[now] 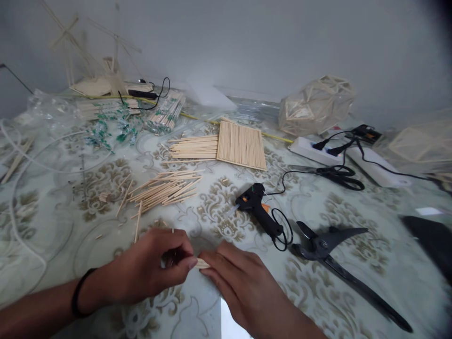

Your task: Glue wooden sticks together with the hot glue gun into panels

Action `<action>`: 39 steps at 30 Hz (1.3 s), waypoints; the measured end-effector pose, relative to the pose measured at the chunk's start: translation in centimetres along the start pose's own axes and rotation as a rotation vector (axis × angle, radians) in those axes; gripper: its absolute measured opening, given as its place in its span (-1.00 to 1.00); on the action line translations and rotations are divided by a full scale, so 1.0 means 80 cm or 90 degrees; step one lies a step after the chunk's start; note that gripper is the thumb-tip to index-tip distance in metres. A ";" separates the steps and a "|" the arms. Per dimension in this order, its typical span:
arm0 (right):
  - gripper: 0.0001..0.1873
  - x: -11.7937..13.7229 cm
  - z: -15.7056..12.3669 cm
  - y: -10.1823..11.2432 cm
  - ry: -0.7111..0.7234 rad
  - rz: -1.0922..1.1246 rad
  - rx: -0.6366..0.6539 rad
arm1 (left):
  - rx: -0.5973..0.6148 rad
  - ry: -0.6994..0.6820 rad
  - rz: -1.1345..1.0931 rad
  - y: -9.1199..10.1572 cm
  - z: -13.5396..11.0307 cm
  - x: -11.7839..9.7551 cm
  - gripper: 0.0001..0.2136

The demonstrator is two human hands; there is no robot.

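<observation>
Close to the table's near side, my right hand [242, 280] is closed over a small bundle of pale wooden sticks [202, 264], and only one end of it shows. My left hand [158, 263] is curled, its thumb and fingertips pinched at that same end. Most of the bundle is hidden under the right hand. Just beyond the hands lies a loose pile of wooden sticks [165, 188]. A black glue gun [259, 207] rests on its side past my right hand, and black-handled pruning shears [328, 249] lie open to the right.
A square stick panel [242, 146] lies over longer sticks [194, 147] mid-table. Scissors [339, 176] and a white power strip [316, 151] with black cords are at right. Geometric stick frames [318, 106], a stick windmill model [115, 77] and packaged sticks [167, 110] stand toward the wall.
</observation>
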State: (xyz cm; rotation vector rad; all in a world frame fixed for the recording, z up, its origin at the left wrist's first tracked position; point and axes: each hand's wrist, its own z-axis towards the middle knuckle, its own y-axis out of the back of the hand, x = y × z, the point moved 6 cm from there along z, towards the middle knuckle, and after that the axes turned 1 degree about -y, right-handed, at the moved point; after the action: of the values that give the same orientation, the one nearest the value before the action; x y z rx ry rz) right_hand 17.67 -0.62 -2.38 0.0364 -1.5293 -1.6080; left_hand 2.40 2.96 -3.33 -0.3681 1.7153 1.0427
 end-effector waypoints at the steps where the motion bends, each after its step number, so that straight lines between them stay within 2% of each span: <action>1: -0.64 -0.003 0.000 0.000 -0.014 0.011 -0.004 | -0.010 -0.002 0.007 0.001 0.000 0.001 -0.82; 6: -0.74 -0.014 0.001 -0.002 -0.081 0.138 0.000 | -0.052 -0.068 0.081 0.000 -0.002 0.001 -0.88; 10: -0.83 -0.019 0.005 -0.001 -0.139 0.225 0.033 | -0.034 -0.106 0.127 -0.005 -0.004 -0.001 -0.89; 15: -0.58 -0.021 0.004 -0.006 -0.203 0.282 0.132 | -0.022 -0.131 0.136 -0.005 -0.004 -0.008 -0.88; 21: -0.52 -0.015 0.000 -0.002 -0.195 0.274 0.112 | 0.001 -0.111 0.111 -0.006 -0.005 -0.007 -0.86; 25: -0.53 -0.016 0.000 -0.002 -0.203 0.255 0.098 | -0.011 -0.106 0.073 -0.003 -0.005 -0.004 -0.86; 28: -0.53 -0.017 0.001 -0.002 -0.208 0.258 0.095 | -0.007 -0.068 0.007 0.000 -0.004 0.000 -0.83; 34: -0.51 -0.020 0.000 -0.001 -0.225 0.274 0.113 | 0.049 0.029 -0.153 0.001 -0.002 0.010 -0.66; 36: -0.51 -0.020 -0.001 0.000 -0.223 0.270 0.112 | 0.059 0.025 -0.124 0.000 -0.002 0.007 -0.64; 39: -0.52 -0.016 0.000 -0.001 -0.205 0.285 0.113 | 0.074 -0.027 -0.024 -0.005 -0.003 -0.001 -0.69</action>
State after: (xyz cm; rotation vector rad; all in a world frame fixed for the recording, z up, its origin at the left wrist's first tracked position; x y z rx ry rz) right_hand 18.42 0.15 -3.14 -0.4563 -1.7686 -1.1567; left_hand 2.58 2.53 -3.44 -0.3010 1.7155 0.9121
